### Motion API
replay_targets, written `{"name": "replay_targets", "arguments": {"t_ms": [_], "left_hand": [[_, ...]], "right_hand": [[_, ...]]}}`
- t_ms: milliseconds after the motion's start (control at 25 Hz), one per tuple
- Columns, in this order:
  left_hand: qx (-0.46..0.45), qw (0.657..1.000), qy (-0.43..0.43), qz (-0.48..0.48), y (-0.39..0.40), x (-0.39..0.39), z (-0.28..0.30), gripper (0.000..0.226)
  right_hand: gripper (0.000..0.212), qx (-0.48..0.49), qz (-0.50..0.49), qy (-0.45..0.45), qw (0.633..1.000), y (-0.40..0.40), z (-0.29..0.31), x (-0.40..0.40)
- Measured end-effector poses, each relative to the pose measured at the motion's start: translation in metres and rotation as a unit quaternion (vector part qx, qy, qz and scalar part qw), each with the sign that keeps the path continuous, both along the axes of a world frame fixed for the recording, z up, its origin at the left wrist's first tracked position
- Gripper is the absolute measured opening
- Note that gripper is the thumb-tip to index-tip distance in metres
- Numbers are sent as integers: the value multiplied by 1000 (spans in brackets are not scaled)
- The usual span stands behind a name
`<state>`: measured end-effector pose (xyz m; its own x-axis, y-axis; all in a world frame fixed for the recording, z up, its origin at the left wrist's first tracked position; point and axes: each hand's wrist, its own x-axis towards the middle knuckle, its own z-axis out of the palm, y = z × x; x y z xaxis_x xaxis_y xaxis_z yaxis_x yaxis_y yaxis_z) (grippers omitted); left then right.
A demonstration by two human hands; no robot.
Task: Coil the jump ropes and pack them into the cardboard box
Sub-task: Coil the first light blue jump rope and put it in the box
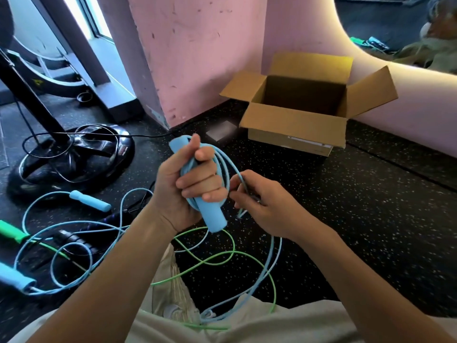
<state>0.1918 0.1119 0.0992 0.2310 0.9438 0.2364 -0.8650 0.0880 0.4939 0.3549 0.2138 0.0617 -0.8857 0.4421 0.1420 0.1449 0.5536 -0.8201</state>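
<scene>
Blue foam, far left: loose handle [14,278] on floor, cord [74,248] sprawled, uncoiled. Green handle [11,234] just above it, its green cord [215,256] running rt across the floor toward your lap. Second blue handle [90,201] lying near the black stand base [71,159].

Ctr: your left hand [183,191], grip clamped round a blue handle pair [210,214] w/ several turns of blue rope [223,167] looped over it. Held up off the floor, in front of you.

Rt of that: your right hand [262,206], fingers pinching the free run of the same rope, feeding it in. Slack drops past your knee to the floor.

Far rt, back: cardboard box [296,125], flaps open, against pink wall; inside dark, contents can't tell.

Step in hand, est.: coiling rope no. 1; nothing visibly packed. Next: keep left grip firm, wind remaining slack w/o snagging the green cord it crosses, then carry the bundle to the box.
</scene>
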Motion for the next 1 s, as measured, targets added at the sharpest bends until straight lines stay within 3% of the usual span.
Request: {"name": "replay_targets", "arguments": {"t_ms": [120,200,320,480,520,640,720,800,840,880,1000], "left_hand": [[-14,999,2,52,-5,-9,5,35],[-69,979,48,187,-3,-9,7,37],[-181,872,187,414,5,-11,3,38],[-184,777,328,504,8,-9,-14,46],[-174,721,416,526,7,-11,-17,47],[-104,488,691,523,8,-28,-30,54],[-71,398,771,493,9,-34,-36,68],[-42,338,810,478,8,-29,-37,60],[-32,349,807,475,8,-23,-36,52],[-29,393,792,466,8,-16,-35,46],[-89,616,688,372,10,12,-25,44]], "right_hand": [[23,17,-46,-25,999,10,-9,5],[22,29,-95,-1,995,12,-10,7],[17,8,-122,60,991,11,-6,6],[23,-46,-111,99,988,9,11,7],[26,-41,-120,106,986,11,14,9],[33,-48,-168,147,974,18,27,18],[35,-88,-213,188,955,22,31,23],[37,-156,-274,206,926,26,28,21],[37,-193,-303,204,911,27,26,19],[36,-219,-326,190,900,27,23,16],[33,-209,-326,93,917,19,17,9]]}}
